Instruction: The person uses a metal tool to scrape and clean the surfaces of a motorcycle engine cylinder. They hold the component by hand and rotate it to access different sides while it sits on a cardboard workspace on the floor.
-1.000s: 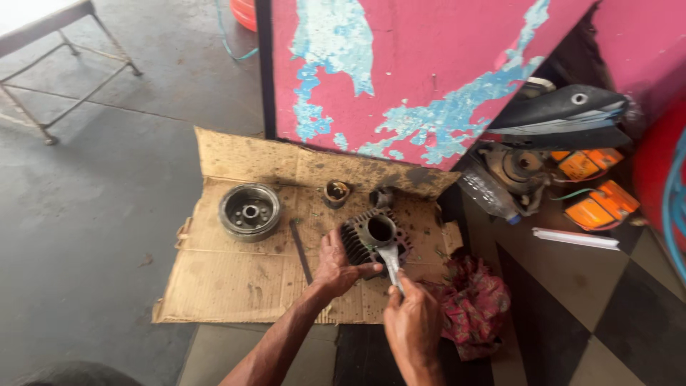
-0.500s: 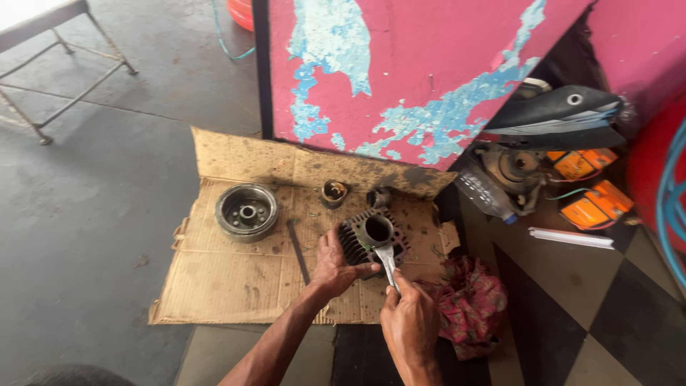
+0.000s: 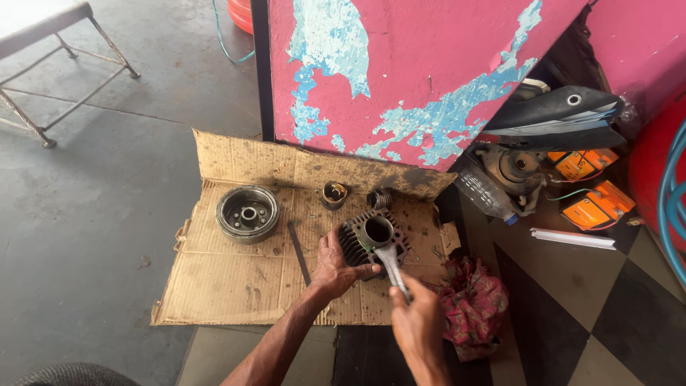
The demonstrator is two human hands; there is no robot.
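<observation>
Centre frame: your left hand (image 3: 334,266) fingers clasp the finned engine cylinder (image 3: 371,239) | right hand (image 3: 416,323) fingers pinch a metal tool (image 3: 392,266) at its bore | risk: tool may slip, gouging the bore or jabbing your left thumb; cylinder could skid on the oily cardboard (image 3: 229,279).

Metal tool's (image 3: 392,266) lower end hidden inside right hand (image 3: 418,325); metal-framed stool (image 3: 53,71) cut off at frame edge.

Pink wall (image 3: 429,64) with blue patches, brown cardboard (image 3: 221,279), red-patterned rag (image 3: 475,304)
</observation>
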